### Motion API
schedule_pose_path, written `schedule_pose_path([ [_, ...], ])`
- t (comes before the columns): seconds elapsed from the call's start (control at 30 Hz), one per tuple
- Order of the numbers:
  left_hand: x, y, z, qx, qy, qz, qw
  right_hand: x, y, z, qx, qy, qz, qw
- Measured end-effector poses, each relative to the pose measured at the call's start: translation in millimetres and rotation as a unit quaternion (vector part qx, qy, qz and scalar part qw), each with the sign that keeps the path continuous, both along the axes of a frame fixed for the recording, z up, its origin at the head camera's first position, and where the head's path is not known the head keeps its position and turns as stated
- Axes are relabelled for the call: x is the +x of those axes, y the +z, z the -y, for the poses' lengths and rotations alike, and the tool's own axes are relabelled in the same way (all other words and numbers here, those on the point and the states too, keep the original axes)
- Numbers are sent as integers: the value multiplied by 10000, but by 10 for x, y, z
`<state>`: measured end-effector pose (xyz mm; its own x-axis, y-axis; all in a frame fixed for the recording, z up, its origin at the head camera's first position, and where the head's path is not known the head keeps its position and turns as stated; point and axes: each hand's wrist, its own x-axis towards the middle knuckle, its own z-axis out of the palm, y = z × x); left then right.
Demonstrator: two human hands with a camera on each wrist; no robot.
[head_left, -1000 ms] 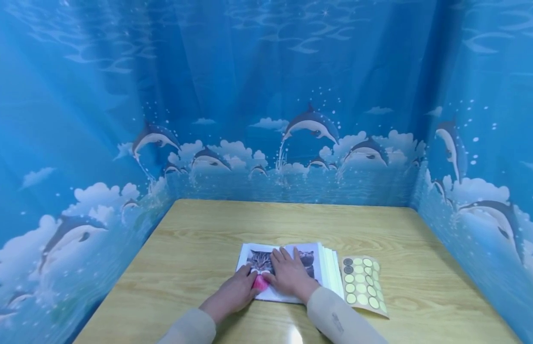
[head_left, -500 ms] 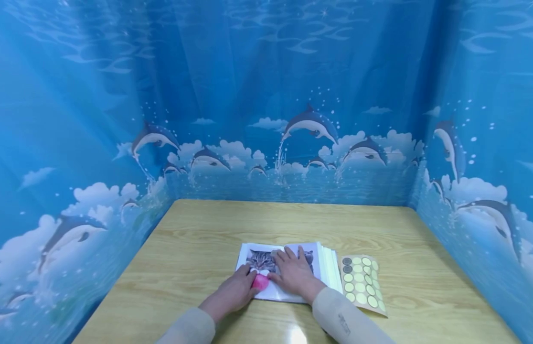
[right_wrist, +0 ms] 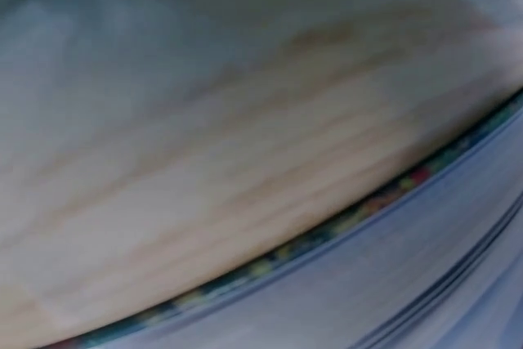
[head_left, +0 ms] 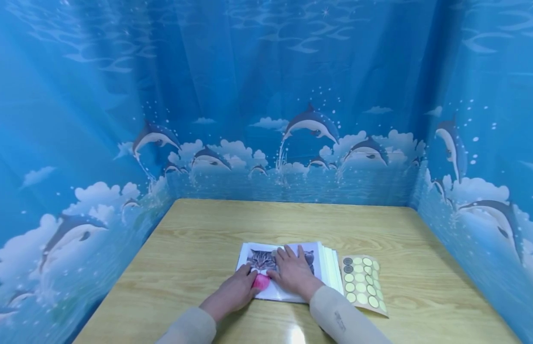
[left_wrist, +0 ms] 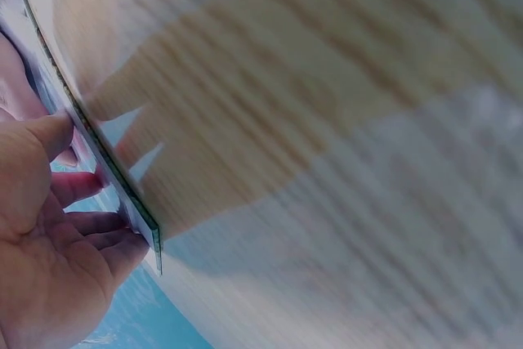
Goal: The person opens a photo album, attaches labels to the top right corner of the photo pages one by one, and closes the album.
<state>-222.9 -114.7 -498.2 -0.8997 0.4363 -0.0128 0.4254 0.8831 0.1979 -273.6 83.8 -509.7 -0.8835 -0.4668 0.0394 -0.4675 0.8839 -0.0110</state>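
The table (head_left: 197,243) is surfaced in wood grain. On it are laid an open book (head_left: 276,292) — and, just beside, a dotted sheet (head_left: 364,285).

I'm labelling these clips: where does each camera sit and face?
Head: on the head, facing forward and down at an open book on a table; left hand, right hand and sleeves show.
Left wrist: on that wrist, facing the book's edge and table; left hand shows.
Right wrist: on that wrist, facing book edge and table; no hand shows.
Head and left wrist share the left hand.
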Motion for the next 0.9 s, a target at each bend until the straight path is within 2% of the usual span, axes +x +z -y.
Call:
schedule_pose_path([
  [0.33,6,10,-2,-75,-63,-48,9999,-77,-41,94,-131,-154,18,9998],
  [0.6,10,20,-16,-57,-62,42,10000,-19,-28,123,-13,-139,77,9999],
  [0.77,16,21,-3,98,-179,-128,9997,10,-14,91,-53,-127,42,9999],
  [0.9,11,16,4,184,-127,-98,9997,28,-13,60,-77,-131,24,9999],
])
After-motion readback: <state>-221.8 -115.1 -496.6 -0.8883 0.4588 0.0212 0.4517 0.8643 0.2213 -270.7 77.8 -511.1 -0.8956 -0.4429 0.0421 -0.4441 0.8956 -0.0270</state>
